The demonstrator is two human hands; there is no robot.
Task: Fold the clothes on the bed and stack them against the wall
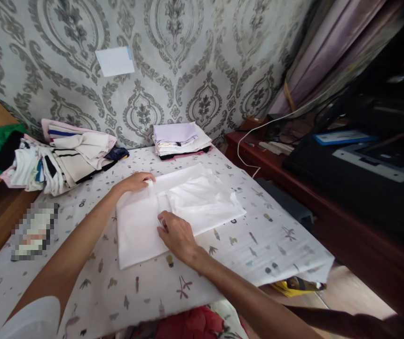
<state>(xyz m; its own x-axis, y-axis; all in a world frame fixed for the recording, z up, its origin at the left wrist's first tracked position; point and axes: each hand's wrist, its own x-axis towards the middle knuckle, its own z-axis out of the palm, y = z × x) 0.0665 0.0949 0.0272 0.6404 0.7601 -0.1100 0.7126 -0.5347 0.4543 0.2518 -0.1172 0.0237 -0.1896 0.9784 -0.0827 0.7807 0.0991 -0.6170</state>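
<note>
A thin white garment (138, 226) lies on the patterned sheet in front of me, its left part flat and smooth, its right part loosely wrinkled. What kind of garment it is I cannot make out. My left hand (138, 181) is at its far edge, fingers closed on a fold of the fabric. Nearer to me, my right hand (178, 233) is closed with thumb and fingers pinching the cloth at the middle of its near side. A raised fold runs between the two hands.
A neat stack of folded clothes (180, 139) sits by the wall. At the back left lies a larger clothes pile (71, 153). A pixelated item (35, 231) rests on the left. Beyond the right edge of the patterned sheet (254, 249) stands a dark red cabinet (328, 230) with a white cable (239, 153).
</note>
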